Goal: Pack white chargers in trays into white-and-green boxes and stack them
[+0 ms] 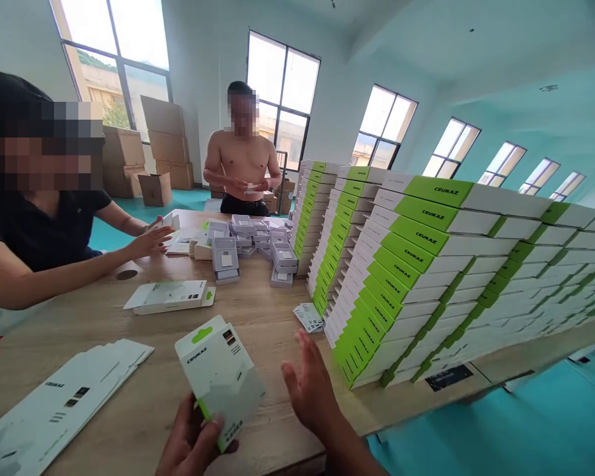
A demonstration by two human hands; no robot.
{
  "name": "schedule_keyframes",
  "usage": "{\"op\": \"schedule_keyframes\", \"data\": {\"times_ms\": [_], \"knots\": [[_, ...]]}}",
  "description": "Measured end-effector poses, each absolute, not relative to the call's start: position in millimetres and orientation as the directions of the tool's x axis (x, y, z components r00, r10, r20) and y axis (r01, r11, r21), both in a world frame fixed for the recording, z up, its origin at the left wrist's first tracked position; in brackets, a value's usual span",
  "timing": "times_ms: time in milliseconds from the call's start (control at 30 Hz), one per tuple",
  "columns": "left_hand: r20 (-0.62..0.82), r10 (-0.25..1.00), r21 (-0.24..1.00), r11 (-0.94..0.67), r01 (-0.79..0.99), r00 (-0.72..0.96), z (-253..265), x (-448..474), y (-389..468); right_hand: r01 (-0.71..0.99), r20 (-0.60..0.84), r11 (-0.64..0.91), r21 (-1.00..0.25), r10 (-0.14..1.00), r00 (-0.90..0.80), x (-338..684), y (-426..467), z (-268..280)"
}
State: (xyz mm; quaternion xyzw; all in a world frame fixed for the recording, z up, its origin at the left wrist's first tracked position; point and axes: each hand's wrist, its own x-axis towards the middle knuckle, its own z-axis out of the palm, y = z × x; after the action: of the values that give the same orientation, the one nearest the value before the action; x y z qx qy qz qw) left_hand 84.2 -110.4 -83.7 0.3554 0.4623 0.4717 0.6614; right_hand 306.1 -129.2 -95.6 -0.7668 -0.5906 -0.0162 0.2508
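Note:
My left hand (198, 439) grips a white and green CEUKAZ carton (221, 380) near its lower end, thumb on the printed front. The carton is tilted, its green hang-tab end pointing away from me. To its right my right hand (310, 383) is raised over the table with fingers stretched out, holding nothing. Just beyond those fingertips lie several small printed cards (308, 317), beside a tall stack of white and green boxes (401, 284). Flattened cartons (69, 403) overlap in a pile at the left. Another carton (171, 296) lies on the table ahead of my left hand.
A co-worker (44, 218) at the left handles a white piece near a paper pile (181, 243). Another person (242, 158) stands across the wooden table (262, 324). Grey-white trays (225, 258) are heaped mid-table. Brown cardboard boxes (166, 142) stand by the windows.

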Motion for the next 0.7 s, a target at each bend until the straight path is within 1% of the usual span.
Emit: {"op": "schedule_keyframes", "data": {"times_ms": [33,67,133,200,333,433,500,567,700], "knots": [[-0.270,0.956,0.913,0.292,-0.286,0.114,-81.4,81.2,-104.6,0.892,0.220,-0.342,-0.296,0.884,0.412,318.7,-110.7,-87.4],[-0.265,0.958,0.916,0.285,-0.281,0.106,-79.1,78.7,-99.3,0.872,0.192,-0.402,-0.280,0.866,0.461,329.7,-92.4,-81.4],[-0.269,0.958,0.918,0.285,-0.275,0.095,-74.5,75.2,-89.7,0.842,0.144,-0.473,-0.258,0.843,0.518,345.2,-61.4,-76.2],[-0.278,0.956,0.917,0.294,-0.269,0.095,-69.9,72.5,-80.4,0.830,0.125,-0.495,-0.256,0.834,0.537,351.4,-43.2,-79.1],[-0.303,0.935,0.909,0.342,-0.240,0.184,-55.8,70.8,-54.8,0.836,0.144,-0.487,-0.252,0.836,0.530,351.1,-39.8,-92.4],[-0.267,0.921,0.924,0.328,-0.196,0.285,-38.3,81.8,-25.4,0.847,0.183,-0.456,-0.271,0.840,0.511,353.9,-44.3,-96.2],[-0.242,0.902,0.937,0.312,-0.154,0.358,-25.5,98.4,-2.9,0.849,0.210,-0.440,-0.293,0.837,0.506,357.4,-44.2,-95.2],[-0.246,0.873,0.941,0.319,-0.110,0.422,-14.5,120.7,19.5,0.853,0.230,-0.415,-0.317,0.839,0.494,359.1,-43.0,-93.0],[-0.267,0.825,0.938,0.341,-0.062,0.497,-0.6,166.2,50.3,0.886,0.264,-0.312,-0.343,0.873,0.410,349.0,-52.4,-87.8]]}}
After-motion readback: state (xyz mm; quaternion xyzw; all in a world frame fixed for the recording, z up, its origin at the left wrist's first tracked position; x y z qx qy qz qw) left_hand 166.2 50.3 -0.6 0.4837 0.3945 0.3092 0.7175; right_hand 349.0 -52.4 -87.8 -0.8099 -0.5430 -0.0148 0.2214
